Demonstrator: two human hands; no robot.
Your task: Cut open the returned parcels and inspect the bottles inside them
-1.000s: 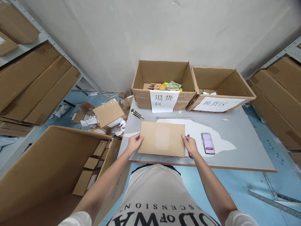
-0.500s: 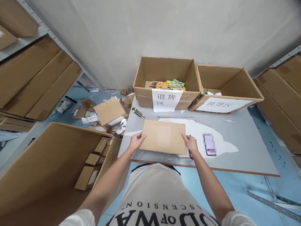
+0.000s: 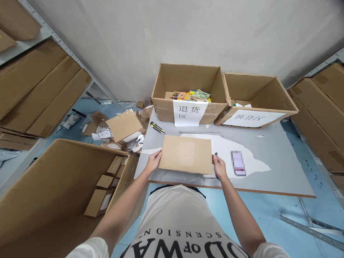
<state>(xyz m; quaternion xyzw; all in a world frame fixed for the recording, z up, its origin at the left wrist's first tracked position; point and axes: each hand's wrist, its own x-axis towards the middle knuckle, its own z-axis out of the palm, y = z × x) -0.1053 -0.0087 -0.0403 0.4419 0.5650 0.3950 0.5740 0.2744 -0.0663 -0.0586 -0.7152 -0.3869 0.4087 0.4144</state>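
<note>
A flat brown cardboard box (image 3: 186, 154) lies at the near edge of the table, its top face plain. My left hand (image 3: 154, 160) grips the left side of it, thumb and fingers closed at the edge. At the opposite side my right hand (image 3: 219, 165) is closed with its fingertips at the box's right edge; its lower fingers are partly hidden. Beneath the right hand, a black and red box cutter (image 3: 217, 176) shows in part. A yellow and black utility knife (image 3: 157, 128) rests beyond the box's upper left corner.
Two open cartons with paper signs, the left carton (image 3: 163, 111) and right carton (image 3: 291, 104), stand at the table's back. A blurred phone (image 3: 238, 163) lies on white paper (image 3: 256, 165). A big carton (image 3: 48, 172) with several small boxes stands left, near scrap cardboard (image 3: 125, 125).
Both thumbs have slid outward from the box's top to its side edges. My right hand has shifted slightly right and toward me. The view has tilted a little.
</note>
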